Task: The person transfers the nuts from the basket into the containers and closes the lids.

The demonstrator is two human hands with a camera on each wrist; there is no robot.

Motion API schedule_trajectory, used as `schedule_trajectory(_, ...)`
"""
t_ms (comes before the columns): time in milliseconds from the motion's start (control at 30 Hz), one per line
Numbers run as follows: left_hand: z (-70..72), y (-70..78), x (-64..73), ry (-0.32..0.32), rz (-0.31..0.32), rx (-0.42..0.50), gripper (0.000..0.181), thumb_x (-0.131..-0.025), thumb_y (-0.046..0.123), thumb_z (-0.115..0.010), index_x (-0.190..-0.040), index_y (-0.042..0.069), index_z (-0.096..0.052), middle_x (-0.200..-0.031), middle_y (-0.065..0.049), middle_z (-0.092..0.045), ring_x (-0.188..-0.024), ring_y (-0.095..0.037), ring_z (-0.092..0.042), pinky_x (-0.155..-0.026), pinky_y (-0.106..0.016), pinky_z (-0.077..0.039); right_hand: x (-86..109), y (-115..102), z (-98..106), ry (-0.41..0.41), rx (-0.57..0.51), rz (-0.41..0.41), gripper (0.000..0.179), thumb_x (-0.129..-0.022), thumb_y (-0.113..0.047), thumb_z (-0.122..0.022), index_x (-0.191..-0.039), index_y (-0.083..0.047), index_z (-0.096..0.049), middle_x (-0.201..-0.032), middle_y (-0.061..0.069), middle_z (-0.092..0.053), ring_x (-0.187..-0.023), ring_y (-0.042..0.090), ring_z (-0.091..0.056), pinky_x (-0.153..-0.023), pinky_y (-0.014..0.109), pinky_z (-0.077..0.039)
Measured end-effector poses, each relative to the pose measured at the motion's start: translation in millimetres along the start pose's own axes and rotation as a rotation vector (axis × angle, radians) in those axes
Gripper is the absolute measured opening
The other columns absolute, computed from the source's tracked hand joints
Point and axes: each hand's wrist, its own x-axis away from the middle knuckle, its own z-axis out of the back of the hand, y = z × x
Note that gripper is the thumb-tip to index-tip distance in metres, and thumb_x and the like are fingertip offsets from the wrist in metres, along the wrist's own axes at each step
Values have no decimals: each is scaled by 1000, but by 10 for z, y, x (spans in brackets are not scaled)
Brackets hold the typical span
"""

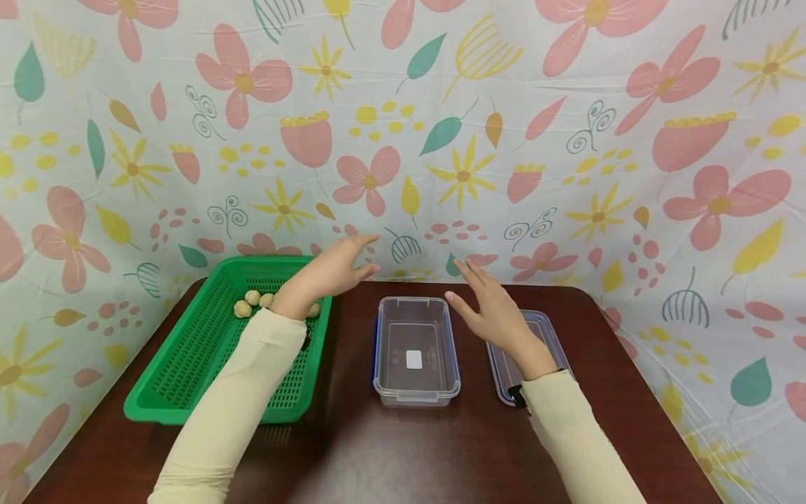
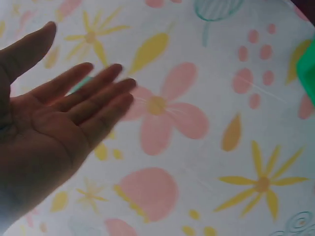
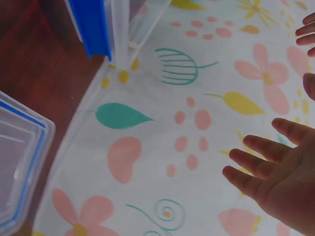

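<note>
Both hands are raised with nothing in them. My left hand point(image 1: 330, 271) reaches over the right side of a green perforated basket point(image 1: 176, 350), its fingers straight, as the left wrist view also shows. Several small round tan balls point(image 1: 242, 309) lie at the far end of the basket, partly behind the left forearm. My right hand point(image 1: 494, 311) has extended fingers and hovers between a clear plastic container point(image 1: 415, 364) and a clear lid with a blue seal point(image 1: 504, 371). The open container sits in the middle of the table, and the right wrist partly covers the lid.
The dark brown table point(image 1: 403, 455) ends at a wall covering point(image 1: 415, 105) printed with flowers and leaves. A blue edge point(image 1: 376, 357) shows along the container's left side. A black band point(image 1: 518, 395) is at the right cuff.
</note>
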Motion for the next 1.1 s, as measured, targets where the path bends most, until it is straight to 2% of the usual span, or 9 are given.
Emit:
schedule_trajectory(133, 56, -211, -59, 44, -32, 106, 55, -99, 19, -56, -148, 5, -36, -147, -16, -41, -135, -33, -38, -109, -49, -36, 1, 78, -50, 15, -111, -6, 66, -100, -43, -49, -155, -16, -24, -157, 15, -24, -144, 36, -20, -113, 60, -22)
schedule_trajectory(300, 90, -470, -114, 78, -64, 291, 49, -100, 16, -55, -145, 5, -41, -145, -15, -45, -136, -31, -38, -112, -44, -34, 36, 163, -127, 47, -255, -28, 63, -101, -40, -48, -155, -22, -21, -158, 11, -21, -144, 34, -20, -101, 60, -40)
schedule_trajectory(367, 88, -582, -130, 99, -63, 361, 47, -100, 16, -54, -144, 6, -43, -145, -14, -45, -135, -30, -40, -110, -43, -36, 59, 190, -161, 62, -302, -51, 62, -101, -41, -47, -155, -24, -21, -158, 10, -21, -144, 34, -21, -98, 60, -43)
schedule_trajectory(533, 78, -827, -155, 151, -44, 528, 46, -100, 20, -56, -143, 7, -45, -143, -14, -47, -130, -30, -46, -105, -46, -42, 93, 256, -273, 90, -397, -106, 60, -102, -41, -45, -155, -21, -24, -156, 14, -27, -141, 36, -27, -107, 60, -32)
schedule_trajectory(767, 78, -1113, -197, 257, -85, 701, 45, -99, 20, -57, -140, 3, -47, -142, -13, -48, -131, -30, -45, -108, -40, -39, 84, 385, -485, 56, -562, -124, 57, -105, -28, -43, -153, -6, -23, -154, 21, -26, -140, 41, -27, -112, 56, -26)
schedule_trajectory(867, 75, -1207, -216, 304, -90, 761, 45, -98, 19, -57, -139, 3, -49, -141, -12, -51, -131, -28, -45, -106, -32, -41, 99, 428, -573, 45, -570, -148, 57, -105, -26, -43, -153, -3, -23, -154, 23, -26, -139, 42, -27, -113, 54, -27)
schedule_trajectory(933, 100, -1203, -185, 322, -89, 789, 46, -99, 17, -57, -140, 1, -47, -142, -13, -49, -132, -26, -44, -106, -29, -41, 113, 446, -626, 36, -581, -166, 57, -105, -26, -44, -152, -3, -23, -154, 22, -27, -139, 41, -28, -112, 53, -28)
schedule_trajectory(1100, 148, -1182, -78, 370, -79, 883, 46, -100, 11, -53, -142, -4, -42, -144, -16, -46, -135, -26, -41, -109, -31, -37, 143, 455, -730, 12, -629, -216, 54, -104, -21, -47, -151, -1, -28, -152, 23, -31, -138, 39, -31, -111, 51, -31)
